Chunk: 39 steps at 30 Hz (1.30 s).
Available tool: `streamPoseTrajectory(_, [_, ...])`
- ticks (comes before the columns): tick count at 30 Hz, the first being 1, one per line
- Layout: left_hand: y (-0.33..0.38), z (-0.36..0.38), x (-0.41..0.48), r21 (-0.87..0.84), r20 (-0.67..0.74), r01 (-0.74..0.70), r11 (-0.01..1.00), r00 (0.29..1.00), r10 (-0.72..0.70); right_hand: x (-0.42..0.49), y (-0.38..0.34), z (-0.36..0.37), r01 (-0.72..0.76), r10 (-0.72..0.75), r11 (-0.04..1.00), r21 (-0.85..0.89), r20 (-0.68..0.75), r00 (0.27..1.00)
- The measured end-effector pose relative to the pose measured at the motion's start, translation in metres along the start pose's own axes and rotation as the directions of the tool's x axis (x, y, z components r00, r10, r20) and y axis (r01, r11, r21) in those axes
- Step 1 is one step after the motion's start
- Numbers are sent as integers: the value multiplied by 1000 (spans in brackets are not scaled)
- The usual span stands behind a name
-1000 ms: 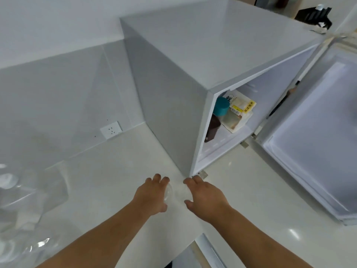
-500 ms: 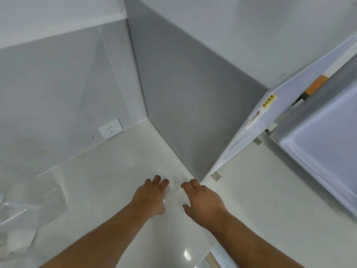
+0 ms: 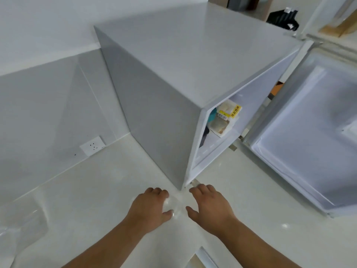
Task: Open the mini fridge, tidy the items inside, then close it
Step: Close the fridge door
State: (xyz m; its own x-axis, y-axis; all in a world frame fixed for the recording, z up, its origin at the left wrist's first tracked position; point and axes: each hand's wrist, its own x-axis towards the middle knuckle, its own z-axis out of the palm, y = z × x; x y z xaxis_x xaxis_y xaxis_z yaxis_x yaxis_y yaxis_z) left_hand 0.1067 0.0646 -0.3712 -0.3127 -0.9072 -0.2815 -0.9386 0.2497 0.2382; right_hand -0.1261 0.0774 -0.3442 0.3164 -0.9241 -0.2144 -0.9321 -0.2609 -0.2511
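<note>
Since half a second ago the view has pulled back, so the mini fridge's (image 3: 183, 60) top and lit interior show again, while both hands stay low on the pale counter (image 3: 81, 200) just in front of its near corner. The left hand (image 3: 149, 206) curls its fingers around a small clear cup (image 3: 171, 206), and the right hand (image 3: 209, 204) rests palm-down just beside it, fingers loosely spread and holding nothing. Beyond, bare counter lies open left toward the wall socket (image 3: 92, 145); the fridge door (image 3: 309, 136) stands wide open at right, with a yellow-labelled food packet (image 3: 225, 118) on the shelf inside.
</note>
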Motion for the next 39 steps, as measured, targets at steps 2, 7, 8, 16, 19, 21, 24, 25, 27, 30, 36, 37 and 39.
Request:
streamPoseTrajectory(2, [37,-20,3,-65,-66,-51,997,997,47,-18,25,-30,-45,43,999,-28,-89,995])
streamPoseTrajectory(7, [133,-82,21,-139,-255,-230,963,948,190,-54,75,-121,-146,124,987,-72,-246,961])
streamPoseTrajectory(8, [152,-97,26,-120,-284,-265,957,933,223,-60,83,-141,-156,126,984,-84,-286,950])
streamPoseTrajectory(16, [258,-244,56,149,-614,-443,884,659,434,-104,138,-294,-242,104,954,-177,-564,819])
streamPoseTrajectory(19, [275,-299,69,219,-649,-418,882,612,451,-119,156,-341,-303,124,936,-182,-633,764])
streamPoseTrajectory(21, [278,-328,77,251,-649,-378,891,617,445,-126,166,-366,-336,144,926,-175,-658,739])
streamPoseTrajectory(24, [271,-357,92,273,-607,-274,922,695,386,-137,189,-393,-413,214,899,-148,-673,708])
streamPoseTrajectory(25, [264,-362,97,274,-586,-232,933,729,354,-140,198,-397,-444,251,885,-137,-663,706])
streamPoseTrajectory(27, [249,-369,106,286,-548,-144,947,786,285,-149,221,-402,-514,347,852,-94,-633,692])
streamPoseTrajectory(30, [215,-360,117,171,-509,-99,980,843,174,-164,258,-393,-596,485,802,-32,-549,681])
streamPoseTrajectory(36, [196,-351,132,-96,-507,-191,977,854,117,-178,289,-345,-649,526,757,-75,-518,674])
streamPoseTrajectory(37, [197,-351,133,-90,-503,-184,979,857,114,-176,288,-345,-644,520,762,-65,-532,668])
streamPoseTrajectory(39, [197,-351,132,-102,-506,-170,980,857,96,-173,287,-346,-634,502,771,-60,-556,663])
